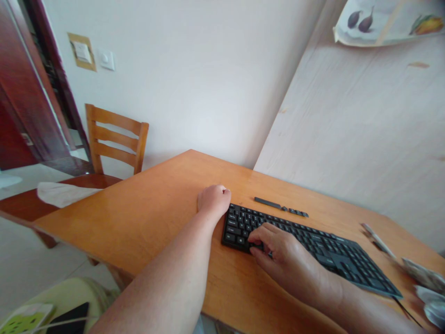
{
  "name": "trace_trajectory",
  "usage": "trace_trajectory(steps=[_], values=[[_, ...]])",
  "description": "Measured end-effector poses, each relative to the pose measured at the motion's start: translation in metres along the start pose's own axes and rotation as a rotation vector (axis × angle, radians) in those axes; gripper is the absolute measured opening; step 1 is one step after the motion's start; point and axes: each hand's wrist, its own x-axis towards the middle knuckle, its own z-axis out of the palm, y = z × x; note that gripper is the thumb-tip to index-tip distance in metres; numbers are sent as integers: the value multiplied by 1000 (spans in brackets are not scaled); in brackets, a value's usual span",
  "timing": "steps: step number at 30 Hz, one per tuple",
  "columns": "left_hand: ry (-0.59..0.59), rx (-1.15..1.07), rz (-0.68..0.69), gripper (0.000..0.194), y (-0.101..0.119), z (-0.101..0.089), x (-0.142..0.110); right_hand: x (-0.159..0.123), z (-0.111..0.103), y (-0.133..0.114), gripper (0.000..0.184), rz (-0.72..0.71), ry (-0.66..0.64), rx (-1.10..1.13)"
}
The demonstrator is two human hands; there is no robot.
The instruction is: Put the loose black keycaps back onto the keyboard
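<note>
A black keyboard lies at an angle on the wooden table. My left hand is closed in a fist beside its far left corner; whatever the curled fingers hold, if anything, is hidden. Over the bottom key row, left of the middle, my right hand is bent with thumb and fingertips close together at the keys. What lies between those fingertips cannot be made out. Behind the keyboard rest a long black spacebar keycap and several small loose keycaps. A smooth patch without keys shows near the keyboard's right part.
A wooden chair stands at the left, with a white cloth nearby. At the table's right lie a pen-like stick and crumpled plastic packaging. A green-and-white power strip sits on a stool at lower left.
</note>
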Motion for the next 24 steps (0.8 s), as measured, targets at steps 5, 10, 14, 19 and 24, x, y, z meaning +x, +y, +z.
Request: trace_trajectory(steps=[5,10,14,19,24], values=[[13,2,4,35,0,1,0,3,-5,2,16,22,-12,-1],[18,13,10,35,0,1,0,5,-6,3,18,5,-31,18],[22,16,10,34,0,0,-1,5,-5,2,22,-25,-47,35],[12,18,11,35,1,-1,-1,7,-5,4,24,-73,-38,34],[-5,16,1,35,0,-2,-1,1,-1,1,22,-97,-41,-32]])
